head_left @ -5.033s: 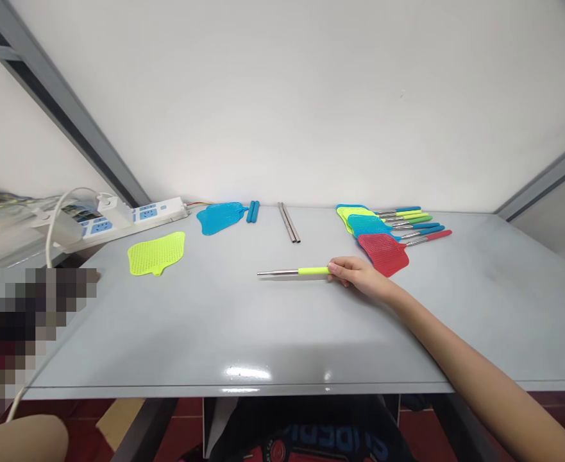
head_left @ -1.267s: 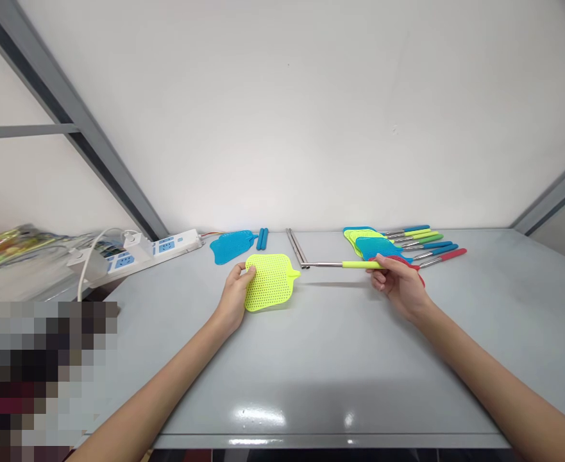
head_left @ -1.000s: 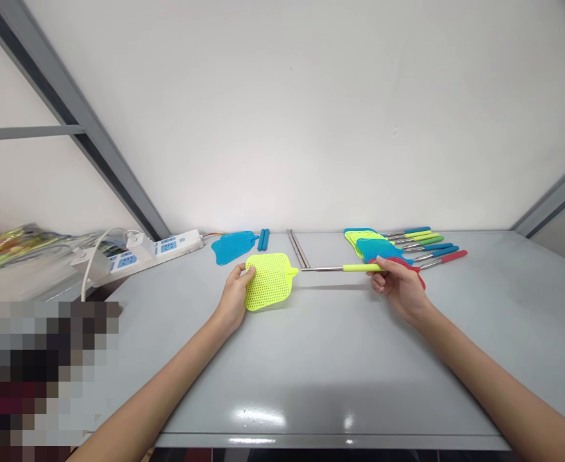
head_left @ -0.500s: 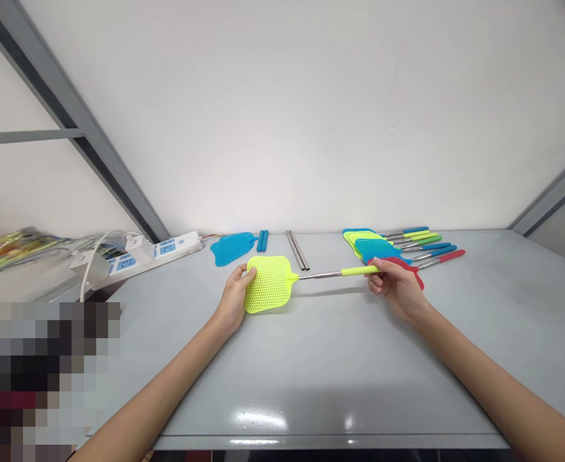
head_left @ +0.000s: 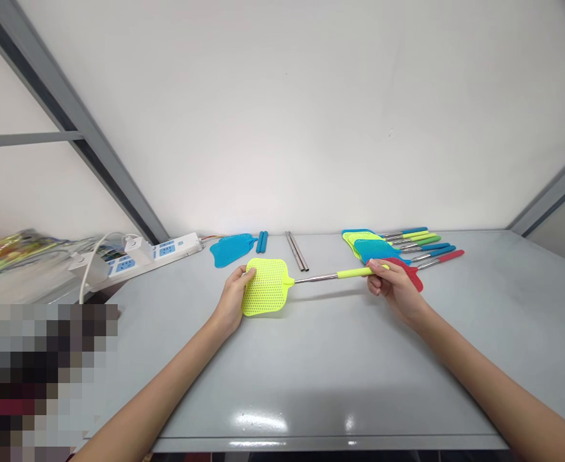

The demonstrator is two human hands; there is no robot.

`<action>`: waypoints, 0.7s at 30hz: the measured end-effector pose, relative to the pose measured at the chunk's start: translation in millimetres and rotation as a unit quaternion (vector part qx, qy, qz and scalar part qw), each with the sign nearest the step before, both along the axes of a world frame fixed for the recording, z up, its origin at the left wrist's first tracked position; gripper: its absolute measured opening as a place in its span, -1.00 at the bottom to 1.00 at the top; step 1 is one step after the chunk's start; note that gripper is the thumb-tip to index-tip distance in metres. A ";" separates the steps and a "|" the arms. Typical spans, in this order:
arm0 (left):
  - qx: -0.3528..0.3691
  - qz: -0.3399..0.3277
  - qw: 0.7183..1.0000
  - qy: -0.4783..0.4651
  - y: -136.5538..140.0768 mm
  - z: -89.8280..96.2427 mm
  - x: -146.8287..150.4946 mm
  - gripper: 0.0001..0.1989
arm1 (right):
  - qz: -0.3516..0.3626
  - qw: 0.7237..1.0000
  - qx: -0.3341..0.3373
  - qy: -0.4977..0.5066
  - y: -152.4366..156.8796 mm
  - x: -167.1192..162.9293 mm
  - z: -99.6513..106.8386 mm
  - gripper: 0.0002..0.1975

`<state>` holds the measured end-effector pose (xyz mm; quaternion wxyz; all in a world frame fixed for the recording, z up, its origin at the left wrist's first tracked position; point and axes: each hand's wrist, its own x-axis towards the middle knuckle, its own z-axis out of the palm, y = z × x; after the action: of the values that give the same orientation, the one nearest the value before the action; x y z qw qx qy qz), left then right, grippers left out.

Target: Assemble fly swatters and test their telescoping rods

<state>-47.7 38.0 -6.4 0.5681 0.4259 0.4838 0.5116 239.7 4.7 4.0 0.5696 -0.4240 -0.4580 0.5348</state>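
Observation:
A yellow-green fly swatter (head_left: 265,287) with a metal rod and a matching handle is held level just above the table. My left hand (head_left: 233,297) pinches the left edge of its perforated head, thumb on top. At the other end, my right hand (head_left: 392,283) is closed on the handle close to its tip. Behind my right hand lies a red fly swatter (head_left: 415,276), partly covered by the fingers. Blue, yellow and green fly swatters (head_left: 376,249) lie overlapped beyond it, their handles pointing right.
At the back lie blue swatter heads (head_left: 231,249), two blue handle grips (head_left: 261,242) and metal rods (head_left: 297,251). A white power strip (head_left: 171,250) with plugs and a cable is at the left, near plastic-wrapped items (head_left: 22,253). A white wall (head_left: 282,128) rises behind the grey table (head_left: 301,378).
The yellow-green swatter has shifted slightly left within view, and more of the handle end shows past my right fingers. Both hands keep their hold.

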 end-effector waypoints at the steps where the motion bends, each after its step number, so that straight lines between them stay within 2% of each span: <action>1: 0.001 0.002 1.000 0.001 0.1 -0.4 -0.4 -0.74 | -0.004 1.000 0.004 -0.007 -0.1 0.0 0.0 -0.69; 15: 0.009 0.026 1.000 0.012 2.8 -4.5 -4.4 -0.73 | -0.025 0.998 0.038 -0.054 -1.5 -2.8 -0.2 -0.67; 21: 0.012 0.039 0.999 0.013 3.0 -3.7 -5.0 -0.71 | -0.038 0.996 0.024 -0.078 -0.5 -4.5 -0.6 -0.63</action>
<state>-52.7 41.0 -10.1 0.5366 0.4196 0.5012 0.5337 235.2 4.2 3.5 0.5622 -0.4675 -0.4975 0.4668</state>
